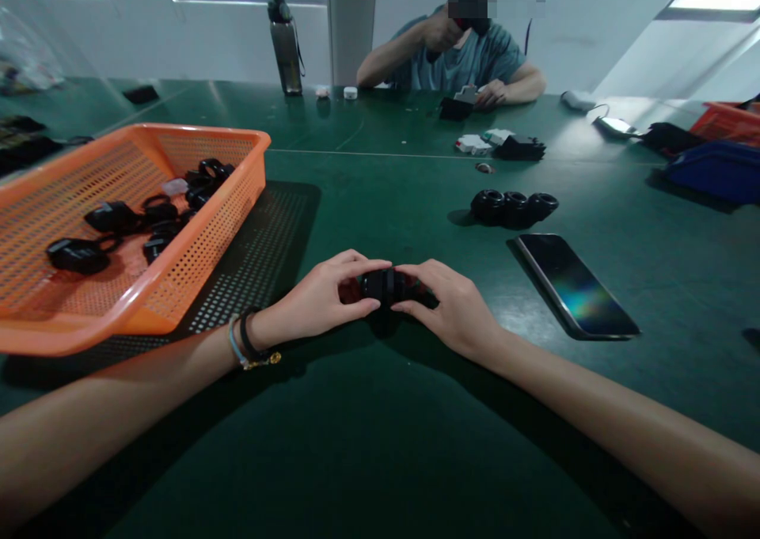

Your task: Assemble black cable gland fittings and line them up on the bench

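Between my two hands is a black rounded plastic part, held just above the green table. My left hand grips its left end between thumb and fingers. From the other side, my right hand pinches the right end, where a black ring-like piece meets the body. Fingers cover much of the part, so its exact kind is unclear. Several similar black parts lie loose in the orange perforated basket to the left. A short row of black round parts sits beyond my right hand.
A smartphone lies right of my right hand. Across the table, a person holds a dark tool beside small parts. A water bottle stands at the back; a blue bin is at far right.
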{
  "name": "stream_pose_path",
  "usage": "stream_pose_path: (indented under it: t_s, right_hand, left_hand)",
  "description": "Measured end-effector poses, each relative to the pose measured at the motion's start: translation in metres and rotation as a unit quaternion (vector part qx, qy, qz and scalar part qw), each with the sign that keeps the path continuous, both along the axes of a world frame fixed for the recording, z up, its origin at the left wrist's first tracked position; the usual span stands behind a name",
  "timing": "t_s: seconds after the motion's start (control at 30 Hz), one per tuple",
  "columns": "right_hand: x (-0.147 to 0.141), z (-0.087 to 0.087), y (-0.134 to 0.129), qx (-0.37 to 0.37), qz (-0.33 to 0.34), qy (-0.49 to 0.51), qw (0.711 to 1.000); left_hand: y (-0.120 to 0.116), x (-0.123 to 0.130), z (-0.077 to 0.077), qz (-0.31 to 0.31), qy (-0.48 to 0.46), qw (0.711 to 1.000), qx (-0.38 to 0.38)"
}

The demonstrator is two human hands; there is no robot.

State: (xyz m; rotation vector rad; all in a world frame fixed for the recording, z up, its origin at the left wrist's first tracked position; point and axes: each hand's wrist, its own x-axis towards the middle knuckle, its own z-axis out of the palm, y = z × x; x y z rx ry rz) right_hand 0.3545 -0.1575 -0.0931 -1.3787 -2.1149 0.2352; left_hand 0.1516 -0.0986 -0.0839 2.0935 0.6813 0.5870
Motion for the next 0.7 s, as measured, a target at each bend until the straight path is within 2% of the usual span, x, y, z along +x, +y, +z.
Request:
stream_pose_path:
  t_s: [0.17, 0.7]
  right_hand:
    - [0.0009, -0.0008, 0.0006, -0.001, 0.004, -0.007, 1.000]
    - [-0.0026, 0.0022, -0.0004, -0.002, 0.022, -0.088, 0.996]
  left_hand:
    - [-0.0017, 0.0008, 0.0030, -0.004, 0.013, 0.999, 0.032]
    - [-0.0016, 0.0000, 0.0012, -0.014, 0.013, 0.998, 0.059]
